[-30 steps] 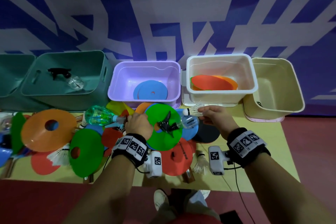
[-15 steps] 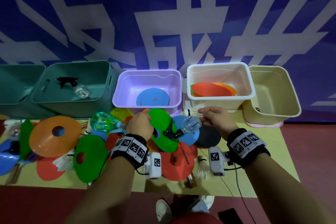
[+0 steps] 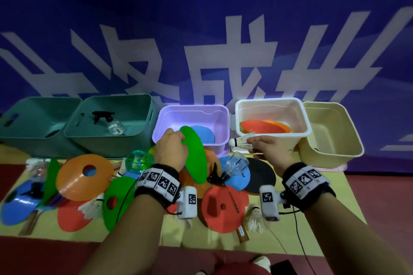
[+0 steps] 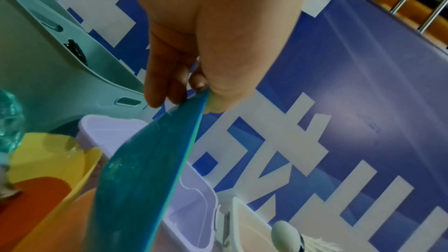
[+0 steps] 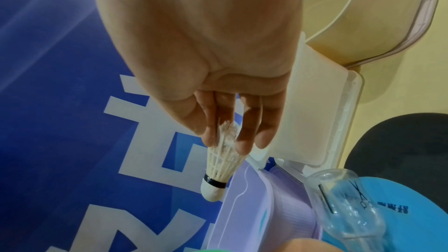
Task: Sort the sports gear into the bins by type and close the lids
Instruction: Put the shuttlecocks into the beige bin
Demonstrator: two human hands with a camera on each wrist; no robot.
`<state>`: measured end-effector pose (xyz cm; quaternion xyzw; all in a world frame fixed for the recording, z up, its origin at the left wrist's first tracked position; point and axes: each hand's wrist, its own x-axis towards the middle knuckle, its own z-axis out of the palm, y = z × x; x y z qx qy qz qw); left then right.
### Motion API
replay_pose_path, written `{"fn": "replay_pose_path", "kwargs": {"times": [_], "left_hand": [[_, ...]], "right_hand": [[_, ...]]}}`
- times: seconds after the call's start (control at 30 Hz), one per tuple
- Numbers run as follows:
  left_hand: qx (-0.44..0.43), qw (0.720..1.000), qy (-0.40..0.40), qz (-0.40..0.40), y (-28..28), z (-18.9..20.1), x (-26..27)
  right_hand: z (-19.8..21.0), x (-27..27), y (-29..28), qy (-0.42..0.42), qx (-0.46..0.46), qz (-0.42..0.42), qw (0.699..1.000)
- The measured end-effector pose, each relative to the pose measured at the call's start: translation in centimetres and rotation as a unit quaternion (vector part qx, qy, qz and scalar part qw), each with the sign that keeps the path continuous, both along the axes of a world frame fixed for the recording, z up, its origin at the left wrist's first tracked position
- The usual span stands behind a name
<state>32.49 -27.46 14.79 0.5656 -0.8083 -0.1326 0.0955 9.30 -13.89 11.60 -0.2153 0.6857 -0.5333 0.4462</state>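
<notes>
My left hand [image 3: 171, 150] [image 4: 194, 91] pinches the rim of a green disc [image 3: 194, 156] [image 4: 135, 175], held on edge over the front wall of the purple bin [image 3: 190, 140], which holds a blue disc [image 3: 204, 135]. My right hand [image 3: 266, 152] [image 5: 227, 141] pinches a white shuttlecock [image 3: 242, 142] [image 5: 221, 166] by its feathers, cork pointing left, between the purple bin and the white bin [image 3: 273, 138]. The white bin holds red and orange discs [image 3: 263, 126]. A clear spray bottle [image 3: 235, 164] [image 5: 344, 204] lies on a blue paddle below my right hand.
Two teal bins [image 3: 107, 140] stand at the left; one holds a spray bottle [image 3: 112, 126]. A beige bin [image 3: 330, 154] stands at the far right. Discs, paddles, shuttlecocks and a green bottle [image 3: 139, 161] cover the yellow mat [image 3: 312, 214].
My left hand has lifted the green disc off the pile, tipping off the clear spray bottle, and carried it up to the purple bin. My right hand with the shuttlecock has risen slightly.
</notes>
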Motion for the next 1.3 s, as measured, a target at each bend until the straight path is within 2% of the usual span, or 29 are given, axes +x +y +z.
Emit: {"fn": "replay_pose_path", "kwargs": {"times": [0.1, 0.23, 0.4, 0.53, 0.6, 0.7, 0.8, 0.93, 1.1, 1.3], "left_hand": [[-0.010, 0.999, 0.052, -0.004, -0.5, 1.0, 0.4], [0.018, 0.985, 0.173, 0.013, -0.9, 1.8, 0.4], [0.136, 0.944, 0.299, 0.019, -0.5, 0.8, -2.0], [0.205, 0.914, 0.351, -0.005, -0.7, -3.6, -5.9], [0.233, 0.898, 0.373, -0.021, 1.8, -1.4, -7.9], [0.253, 0.891, 0.377, -0.030, 4.8, 1.2, -11.1], [0.225, 0.907, 0.350, -0.064, 5.9, 1.3, -14.4], [0.200, 0.920, 0.330, -0.065, 6.3, -0.2, -19.2], [0.170, 0.934, 0.313, -0.012, 6.6, -2.1, -24.8], [0.131, 0.960, 0.247, 0.029, 7.1, -5.1, -28.1]], "right_hand": [[1.3, 0.5, 0.8, 0.023, -0.016, -0.014, 1.000], [2.7, 0.9, 2.5, 0.046, -0.033, -0.044, 0.997], [3.7, -0.2, 6.3, 0.072, -0.062, -0.133, 0.986], [4.3, -2.3, 9.8, 0.080, -0.077, -0.202, 0.973], [4.4, -3.9, 11.3, 0.087, -0.076, -0.226, 0.967], [4.3, -6.3, 12.8, 0.088, -0.082, -0.242, 0.963], [4.1, -9.2, 13.8, 0.086, -0.082, -0.248, 0.962], [3.8, -14.1, 15.0, 0.081, -0.074, -0.230, 0.967], [3.2, -20.6, 15.2, 0.081, -0.066, -0.203, 0.974], [1.0, -25.6, 14.0, 0.061, -0.041, -0.150, 0.986]]}}
